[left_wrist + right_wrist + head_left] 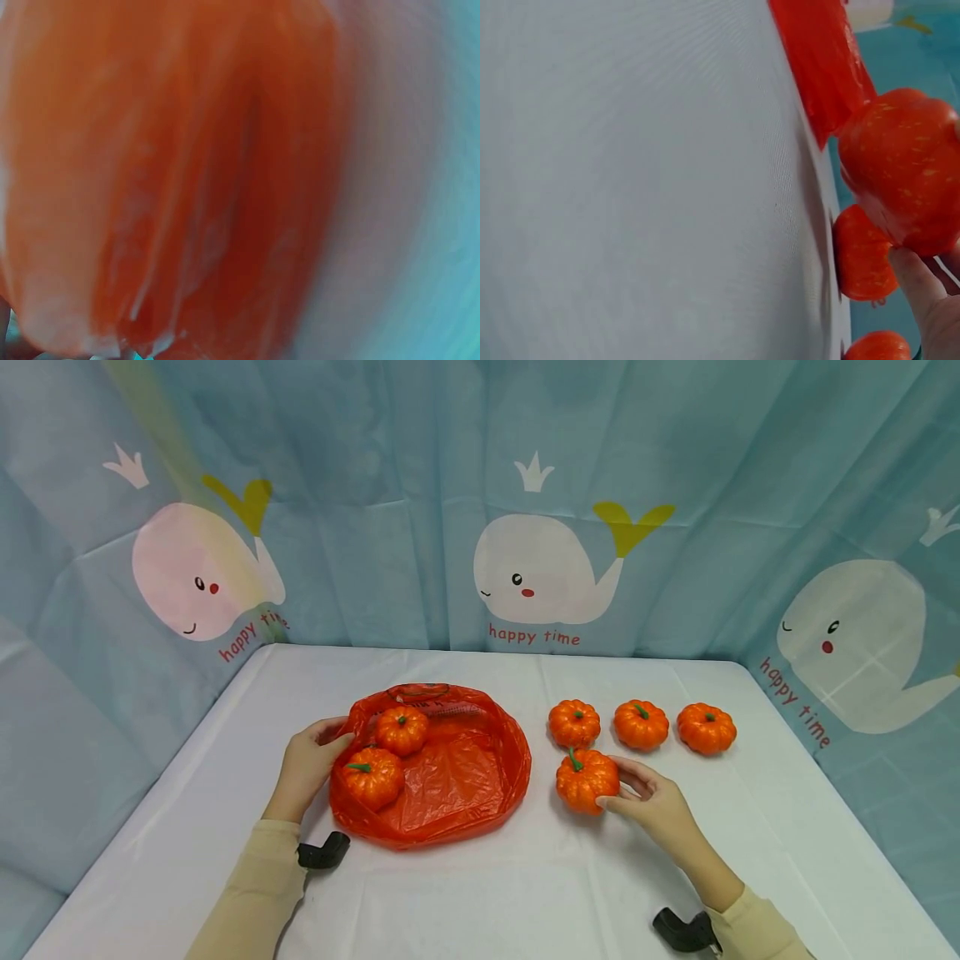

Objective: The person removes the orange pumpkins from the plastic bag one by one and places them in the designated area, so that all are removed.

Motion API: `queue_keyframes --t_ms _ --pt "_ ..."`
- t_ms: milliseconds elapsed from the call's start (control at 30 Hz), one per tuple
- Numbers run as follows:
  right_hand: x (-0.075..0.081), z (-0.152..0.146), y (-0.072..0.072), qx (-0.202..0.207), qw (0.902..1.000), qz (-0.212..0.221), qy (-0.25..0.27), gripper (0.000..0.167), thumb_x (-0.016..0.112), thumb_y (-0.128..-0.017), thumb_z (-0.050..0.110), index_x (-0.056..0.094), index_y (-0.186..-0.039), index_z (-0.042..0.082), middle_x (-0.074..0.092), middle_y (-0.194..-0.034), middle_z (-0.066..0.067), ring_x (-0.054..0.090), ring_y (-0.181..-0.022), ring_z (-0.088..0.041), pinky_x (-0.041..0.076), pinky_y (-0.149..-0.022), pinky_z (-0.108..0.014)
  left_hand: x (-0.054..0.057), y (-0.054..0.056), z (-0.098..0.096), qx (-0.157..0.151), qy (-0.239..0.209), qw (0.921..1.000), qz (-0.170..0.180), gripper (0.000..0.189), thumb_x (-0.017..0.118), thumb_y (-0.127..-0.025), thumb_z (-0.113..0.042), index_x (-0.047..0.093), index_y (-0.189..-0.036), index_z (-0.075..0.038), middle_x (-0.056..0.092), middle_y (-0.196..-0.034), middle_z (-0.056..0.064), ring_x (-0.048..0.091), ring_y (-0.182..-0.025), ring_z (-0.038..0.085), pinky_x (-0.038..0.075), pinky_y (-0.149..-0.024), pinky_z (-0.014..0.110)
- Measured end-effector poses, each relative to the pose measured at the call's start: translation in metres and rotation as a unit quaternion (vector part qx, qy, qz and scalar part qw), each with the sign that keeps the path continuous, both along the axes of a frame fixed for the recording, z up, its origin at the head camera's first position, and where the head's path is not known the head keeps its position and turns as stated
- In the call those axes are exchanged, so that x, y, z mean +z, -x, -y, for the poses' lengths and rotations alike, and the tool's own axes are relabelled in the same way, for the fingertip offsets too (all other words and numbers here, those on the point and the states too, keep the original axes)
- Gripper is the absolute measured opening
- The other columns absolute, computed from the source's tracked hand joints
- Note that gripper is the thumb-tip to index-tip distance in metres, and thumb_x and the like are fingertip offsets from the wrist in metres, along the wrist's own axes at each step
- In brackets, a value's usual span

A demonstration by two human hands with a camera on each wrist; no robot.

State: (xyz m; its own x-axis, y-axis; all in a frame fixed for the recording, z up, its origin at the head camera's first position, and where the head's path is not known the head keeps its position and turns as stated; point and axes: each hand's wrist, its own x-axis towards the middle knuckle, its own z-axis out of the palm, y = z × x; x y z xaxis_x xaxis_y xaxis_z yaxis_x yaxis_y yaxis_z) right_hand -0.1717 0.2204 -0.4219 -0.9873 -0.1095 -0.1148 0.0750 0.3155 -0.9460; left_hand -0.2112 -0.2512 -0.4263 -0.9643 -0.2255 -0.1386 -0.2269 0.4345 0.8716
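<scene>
Head view: the left hand (pixel 307 770) pinches the left rim of an open red bag (pixel 459 781) containing two pumpkins (pixel 402 732); right of it, the right hand (pixel 656 800) grips another pumpkin (pixel 587 783) between thumb and fingers, near three more pumpkins (pixel 641 727). Left wrist: the bag, blurred, probably floppy, best held by its rim; right wrist: the gripped pumpkin, glossy, likely light, stiff, slightly slippery, best taken round its sides.

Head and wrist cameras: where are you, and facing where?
Head: on the head, facing forward-down at the red bag; left hand, right hand show.
Left wrist: on that wrist, close to the red bag; no hand clear.
Right wrist: on that wrist, facing the held pumpkin; right hand shows.
Head and right wrist share the held pumpkin.
</scene>
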Motion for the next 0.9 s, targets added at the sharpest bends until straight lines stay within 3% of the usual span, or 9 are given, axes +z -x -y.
queue_keyframes --t_ms 100,200,267,900 --pt "-0.0007 -0.0004 0.0004 -0.002 1.0 0.006 -0.007 0.07 0.078 -0.085 0.015 0.045 -0.145 0.0 0.046 -0.151 -0.019 0.056 -0.125 -0.003 0.05 -0.1 -0.019 0.0 -0.0002 -0.0002 0.0 -0.001 1.0 0.001 0.051 0.054 -0.102 -0.03 0.047 -0.146 -0.006 0.047 -0.149 0.02 0.042 -0.139 0.036 0.04 -0.115 0.049" --pt "0.0001 -0.0004 -0.0005 0.002 0.9997 0.017 -0.014 0.07 0.077 -0.085 0.017 0.045 -0.146 0.001 0.046 -0.152 -0.019 0.049 -0.138 -0.027 0.05 -0.102 -0.023 0.0002 -0.0003 -0.0003 -0.001 -0.003 1.0 0.003 0.051 0.054 -0.102 -0.03 0.047 -0.147 -0.006 0.047 -0.15 0.02 0.042 -0.139 0.036 0.04 -0.115 0.049" --pt "0.0009 -0.0001 -0.0011 0.006 0.9995 0.026 -0.018 0.07 0.077 -0.086 0.017 0.044 -0.146 0.001 0.044 -0.153 -0.019 0.044 -0.141 -0.035 0.05 -0.103 -0.025 0.0003 -0.0003 0.0 -0.002 -0.002 1.0 0.002 0.051 0.054 -0.102 -0.031 0.046 -0.147 -0.006 0.047 -0.15 0.02 0.042 -0.139 0.036 0.04 -0.115 0.049" --pt "0.0007 -0.0016 -0.0009 0.021 0.9963 0.072 -0.041 0.073 0.077 -0.086 0.02 0.042 -0.148 0.003 0.044 -0.152 -0.023 0.044 -0.141 -0.037 0.05 -0.105 -0.034 0.0006 0.0002 0.0006 -0.005 0.0 1.0 0.002 0.052 0.054 -0.102 -0.033 0.047 -0.147 -0.006 0.047 -0.15 0.02 0.042 -0.139 0.036 0.04 -0.115 0.049"
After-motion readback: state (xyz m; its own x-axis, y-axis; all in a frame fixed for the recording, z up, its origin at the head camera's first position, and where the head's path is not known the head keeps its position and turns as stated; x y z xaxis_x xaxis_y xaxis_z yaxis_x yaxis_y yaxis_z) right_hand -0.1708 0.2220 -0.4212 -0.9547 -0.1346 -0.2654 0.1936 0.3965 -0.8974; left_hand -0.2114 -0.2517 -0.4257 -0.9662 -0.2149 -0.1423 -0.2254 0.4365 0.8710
